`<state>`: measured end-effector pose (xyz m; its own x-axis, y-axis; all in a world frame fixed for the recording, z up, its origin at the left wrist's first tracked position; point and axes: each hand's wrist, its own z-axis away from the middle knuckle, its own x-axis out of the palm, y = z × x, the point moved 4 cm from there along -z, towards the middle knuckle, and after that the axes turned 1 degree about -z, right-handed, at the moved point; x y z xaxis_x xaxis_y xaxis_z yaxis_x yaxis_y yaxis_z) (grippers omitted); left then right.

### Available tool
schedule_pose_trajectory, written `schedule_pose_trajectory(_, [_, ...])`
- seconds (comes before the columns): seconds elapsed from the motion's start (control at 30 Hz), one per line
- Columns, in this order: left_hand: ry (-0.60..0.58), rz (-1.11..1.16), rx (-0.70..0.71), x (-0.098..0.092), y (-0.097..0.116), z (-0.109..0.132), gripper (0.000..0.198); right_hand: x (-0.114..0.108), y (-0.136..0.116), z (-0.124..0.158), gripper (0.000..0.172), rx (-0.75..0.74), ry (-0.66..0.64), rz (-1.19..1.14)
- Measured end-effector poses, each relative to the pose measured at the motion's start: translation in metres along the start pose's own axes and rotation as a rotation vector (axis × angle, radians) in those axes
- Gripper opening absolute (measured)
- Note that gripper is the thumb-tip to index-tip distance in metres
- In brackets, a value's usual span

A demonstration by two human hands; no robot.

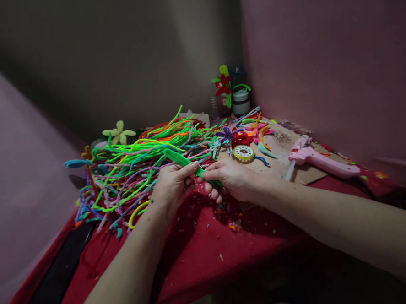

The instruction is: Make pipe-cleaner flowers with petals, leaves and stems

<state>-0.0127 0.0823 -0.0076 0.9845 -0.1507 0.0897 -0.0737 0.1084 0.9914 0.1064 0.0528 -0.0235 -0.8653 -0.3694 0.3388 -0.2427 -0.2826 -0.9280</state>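
Green fuzzy strip (177,158) is up in both hands, held over the near edge of the heap of pipe cleaners (137,149). Long axis runs on a slant, far L to near R, crossing btwn the two thumbs. L hand (170,186) is closed, pinching it approx. mid-length; R hand (234,180) is also closed, pinching just beside, w/ thumbtips near each other. Longer visible part sticks out past L hand, away from the person, so the far end is nearer L; the near end shows under R hand, partly hidden, so can't tell its full length. Pink glue gun (322,159) lies well apart, R side, beyond R forearm; yellow round spool (243,154) is nearer.
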Motion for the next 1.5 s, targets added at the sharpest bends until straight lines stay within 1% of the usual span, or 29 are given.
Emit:
schedule_pose_trajectory(0.17, [0.028,-0.011,0.027,0.001,-0.002,0.0,0.042,-0.002,-0.003,0.002,0.024,-0.008,0.088,0.053])
schedule_pose_trajectory(0.23, [0.016,-0.032,0.007,-0.001,0.0,0.0,0.04,-0.004,-0.005,0.001,0.026,-0.03,0.114,0.109])
schedule_pose_trajectory(0.27, [0.023,-0.049,0.004,-0.003,0.002,0.0,0.037,-0.006,-0.007,0.0,0.027,-0.053,0.123,0.142])
schedule_pose_trajectory(0.3, [0.055,-0.091,0.036,-0.007,0.007,0.001,0.032,-0.007,-0.008,-0.001,0.026,-0.079,0.134,0.176])
schedule_pose_trajectory(0.33, [0.107,-0.152,0.102,-0.012,0.015,0.003,0.028,-0.008,-0.009,-0.002,0.025,-0.103,0.145,0.207])
schedule_pose_trajectory(0.37, [0.211,-0.287,0.261,-0.017,0.026,0.007,0.026,-0.01,-0.01,-0.003,0.023,-0.119,0.158,0.234])
schedule_pose_trajectory(0.4, [0.312,-0.472,0.472,-0.02,0.039,0.013,0.029,-0.011,-0.01,-0.004,0.022,-0.128,0.172,0.258])
schedule_pose_trajectory(0.43, [0.377,-0.684,0.699,-0.019,0.05,0.021,0.035,-0.012,-0.011,-0.005,0.021,-0.13,0.185,0.286])
schedule_pose_trajectory(0.47, [0.331,-0.916,0.874,-0.013,0.056,0.026,0.035,-0.013,-0.011,-0.005,0.021,-0.126,0.193,0.32])
schedule_pose_trajectory(0.5, [0.222,-1.12,1.005,-0.005,0.055,0.029,0.031,-0.014,-0.011,-0.006,0.022,-0.12,0.2,0.358])
schedule_pose_trajectory(0.53, [0.096,-1.276,1.097,0.002,0.051,0.031,0.027,-0.014,-0.011,-0.006,0.024,-0.114,0.206,0.393])
schedule_pose_trajectory(0.6, [-0.121,-1.461,1.191,0.01,0.039,0.032,0.022,-0.014,-0.012,-0.005,0.027,-0.095,0.209,0.451])
schedule_pose_trajectory(0.63, [-0.186,-1.504,1.213,0.012,0.034,0.031,0.021,-0.014,-0.012,-0.005,0.027,-0.075,0.204,0.473])
schedule_pose_trajectory(0.7, [-0.249,-1.536,1.231,0.014,0.026,0.029,0.019,-0.013,-0.013,-0.004,0.026,-0.035,0.177,0.515])
schedule_pose_trajectory(0.83, [-0.291,-1.537,1.22,0.013,0.022,0.027,0.015,-0.012,-0.016,-0.002,0.026,-0.001,0.127,0.612])
schedule_pose_trajectory(0.93, [-0.305,-1.533,1.229,0.013,0.023,0.03,0.01,-0.012,-0.019,-0.001,0.026,-0.003,0.108,0.646])
schedule_pose_trajectory(1.0, [-0.3,-1.517,1.264,0.014,0.023,0.032,0.01,-0.011,-0.021,0.0,0.026,-0.002,0.088,0.648])
schedule_pose_trajectory(1.13, [-0.295,-1.485,1.298,0.018,0.023,0.035,0.013,-0.009,-0.023,0.003,0.027,0.021,0.064,0.642])
schedule_pose_trajectory(1.2, [-0.261,-1.457,1.264,0.018,0.025,0.035,0.017,-0.009,-0.022,0.003,0.028,0.027,0.061,0.62])
schedule_pose_trajectory(1.27, [-0.19,-1.403,1.193,0.016,0.028,0.033,0.018,-0.009,-0.022,0.003,0.032,-0.005,0.071,0.528])
schedule_pose_trajectory(1.37, [-0.07,-1.288,1.066,0.009,0.032,0.03,0.014,-0.013,-0.025,0.003,0.037,-0.099,0.162,0.25])
schedule_pose_trajectory(1.43, [-0.003,-1.238,1.002,0.005,0.034,0.029,0.012,-0.017,-0.025,0.004,0.038,-0.094,0.244,0.067])
schedule_pose_trajectory(1.5, [0.051,-1.217,0.975,0.002,0.034,0.028,0.01,-0.018,-0.024,0.005,0.038,-0.059,0.272,-0.042])
